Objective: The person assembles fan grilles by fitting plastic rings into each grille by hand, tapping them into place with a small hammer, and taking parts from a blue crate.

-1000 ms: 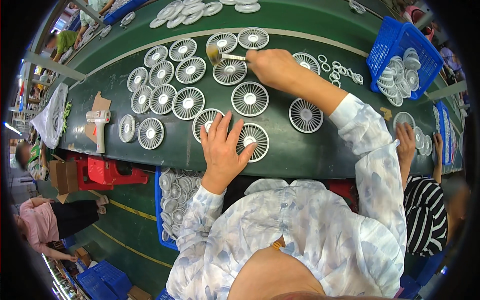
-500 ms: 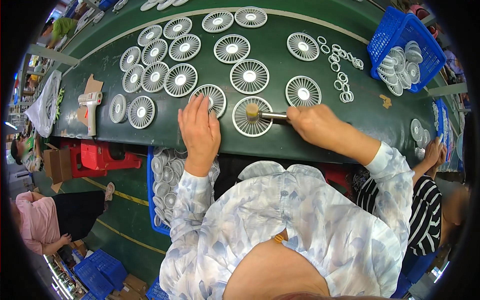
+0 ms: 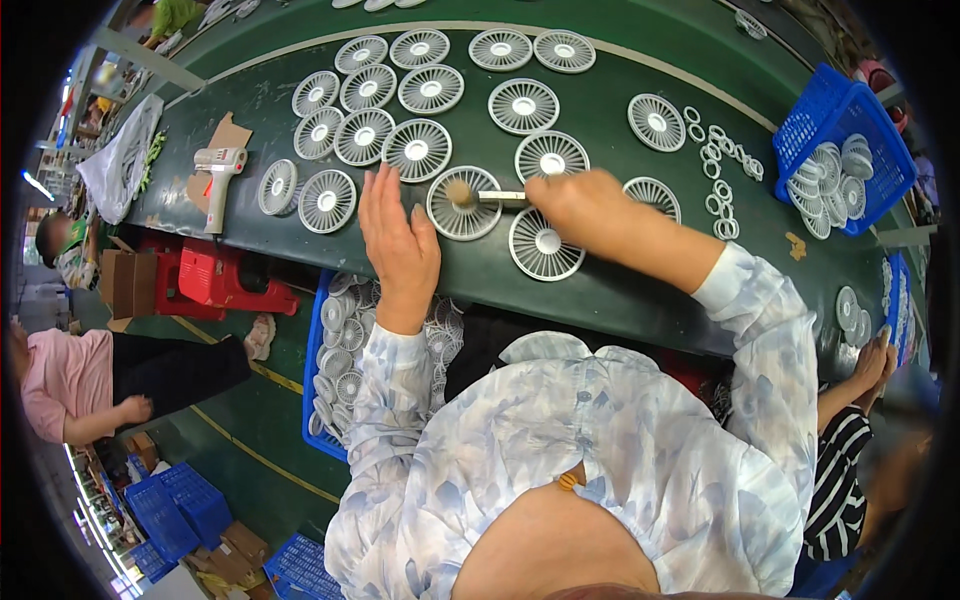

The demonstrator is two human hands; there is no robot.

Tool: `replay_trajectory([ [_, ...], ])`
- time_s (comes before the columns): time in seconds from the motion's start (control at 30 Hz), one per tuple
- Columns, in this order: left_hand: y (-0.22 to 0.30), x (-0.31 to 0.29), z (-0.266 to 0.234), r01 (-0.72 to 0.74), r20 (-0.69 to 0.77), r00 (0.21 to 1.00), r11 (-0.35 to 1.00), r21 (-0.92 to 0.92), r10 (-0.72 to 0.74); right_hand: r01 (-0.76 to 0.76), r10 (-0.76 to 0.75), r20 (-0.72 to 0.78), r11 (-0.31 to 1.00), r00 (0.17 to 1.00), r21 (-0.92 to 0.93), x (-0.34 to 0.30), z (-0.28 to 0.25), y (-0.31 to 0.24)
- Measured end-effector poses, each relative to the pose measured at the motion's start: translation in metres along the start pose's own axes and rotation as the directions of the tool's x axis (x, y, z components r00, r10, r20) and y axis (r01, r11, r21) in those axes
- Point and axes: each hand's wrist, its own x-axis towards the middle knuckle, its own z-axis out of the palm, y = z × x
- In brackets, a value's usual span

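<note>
My right hand [image 3: 580, 208] is closed around the handle of a small hammer [image 3: 497, 197] with a blurred, yellowish head. The head is over the centre of a white round slotted grille [image 3: 478, 219] on the green table. Just left of that grille, my left hand [image 3: 402, 238] is open, fingers extended and thumb near the rim; I cannot tell whether it touches. Another white grille [image 3: 547, 243] lies below my right hand, nearer the table edge. Several matching grilles [image 3: 417, 150] lie flat beyond my hands, some partly hidden by my right hand and arm.
White rings [image 3: 722, 190] lie at the right, before a blue basket [image 3: 850, 190] of smaller white grilles. A white handheld tool [image 3: 218, 185] rests on cardboard at left. Below the table edge stands a blue crate [image 3: 322, 400] of white parts. Co-workers are at both sides.
The hammer head has moved left from the near grille to the one beside my left hand. My left hand has shifted left off that grille's face. The whole view has shifted slightly.
</note>
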Motion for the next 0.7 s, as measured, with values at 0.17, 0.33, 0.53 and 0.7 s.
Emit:
replay_trajectory([
  [0.17, -0.031, 0.017, 0.0, -0.066, 0.161, 0.987, 0.973, 0.22, 0.03, -0.016, 0.014, -0.154, 1.0, 0.988, -0.017, 0.018, -0.012, -0.005],
  [0.33, -0.047, 0.029, 0.003, -0.03, 0.18, 0.983, 0.956, 0.291, -0.024, 0.015, 0.0, 0.22, 0.998, 0.975, -0.064, 0.02, -0.011, -0.008],
  [0.53, -0.055, 0.026, 0.009, -0.007, 0.161, 0.987, 0.988, 0.153, -0.018, -0.056, 0.058, 0.071, 0.998, 0.996, -0.034, 0.078, 0.018, 0.026],
  [0.7, -0.089, 0.048, -0.01, 0.035, 0.147, 0.986, 0.964, 0.265, -0.076, -0.012, 0.025, 0.142, 0.996, 0.99, -0.089, 0.094, -0.002, 0.017],
])
